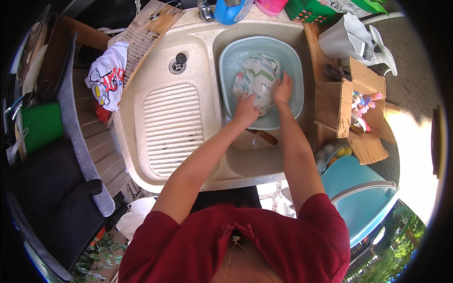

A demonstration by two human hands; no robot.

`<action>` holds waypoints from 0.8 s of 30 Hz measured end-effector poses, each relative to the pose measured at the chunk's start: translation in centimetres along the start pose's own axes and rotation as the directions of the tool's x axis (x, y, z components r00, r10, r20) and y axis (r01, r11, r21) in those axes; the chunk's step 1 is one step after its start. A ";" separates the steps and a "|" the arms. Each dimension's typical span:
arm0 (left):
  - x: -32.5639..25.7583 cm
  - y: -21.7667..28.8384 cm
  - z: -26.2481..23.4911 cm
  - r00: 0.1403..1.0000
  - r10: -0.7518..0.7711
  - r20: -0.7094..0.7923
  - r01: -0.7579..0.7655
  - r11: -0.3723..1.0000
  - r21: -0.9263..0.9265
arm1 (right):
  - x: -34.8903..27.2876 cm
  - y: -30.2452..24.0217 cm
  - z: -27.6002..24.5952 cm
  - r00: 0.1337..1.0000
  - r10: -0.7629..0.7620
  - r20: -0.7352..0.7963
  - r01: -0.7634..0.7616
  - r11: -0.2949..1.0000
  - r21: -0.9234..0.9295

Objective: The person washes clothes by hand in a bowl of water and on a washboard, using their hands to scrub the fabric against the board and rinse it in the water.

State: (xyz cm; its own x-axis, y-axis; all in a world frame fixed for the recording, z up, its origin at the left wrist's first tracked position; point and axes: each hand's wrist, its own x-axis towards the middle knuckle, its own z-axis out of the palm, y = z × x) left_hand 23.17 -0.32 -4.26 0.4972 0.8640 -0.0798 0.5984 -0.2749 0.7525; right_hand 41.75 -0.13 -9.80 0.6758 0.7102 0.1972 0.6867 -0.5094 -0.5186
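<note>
A patterned cloth (257, 82) is pressed down in a pale blue basin (292, 56) set in the sink (207, 42). It is gripped by the left hand (246, 108), fingers curled, while the right hand (283, 88) is laid flat, fingers together.

The basin (288, 61) is smooth plastic, the cloth (257, 78) in it wet fabric, the sink (160, 155) matt speckled stone, the box (332, 106) rough cardboard.

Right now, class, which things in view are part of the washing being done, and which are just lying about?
In use:
left hand
right hand
patterned cloth
pale blue basin
sink

Lying about:
printed white garment
wooden washboard
cardboard box
white jug
blue bucket
</note>
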 end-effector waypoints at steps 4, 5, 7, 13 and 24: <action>3.0 -2.1 2.4 0.966 -0.161 0.203 0.182 0.979 -0.093 | -0.2 -2.5 1.8 0.932 0.162 0.324 -0.103 0.976 -0.192; 3.1 -1.8 2.7 0.921 -0.191 0.338 0.146 0.977 0.153 | -0.1 -1.6 2.0 0.873 0.099 0.477 -0.037 0.990 -0.138; 3.9 -1.6 2.9 0.855 -0.246 0.457 0.063 0.923 0.378 | 1.1 0.4 1.6 0.787 0.034 0.616 0.018 0.997 -0.078; 5.0 1.8 0.8 0.867 -0.301 0.398 -0.083 0.700 0.709 | -0.2 1.3 2.4 0.925 0.313 0.214 -0.327 0.944 0.035; 4.2 -1.0 5.0 0.937 -0.174 0.303 -0.002 0.865 0.502 | -3.8 1.0 3.0 0.843 0.368 0.392 -0.340 0.930 -0.141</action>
State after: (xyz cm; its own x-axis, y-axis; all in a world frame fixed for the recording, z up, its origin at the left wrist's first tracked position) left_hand 27.83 1.50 -8.64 0.5522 0.7297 -0.4034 0.8320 -0.4512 0.3228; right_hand 39.03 -1.87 -13.60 0.7172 0.6022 -0.3505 0.4467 -0.7835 -0.4320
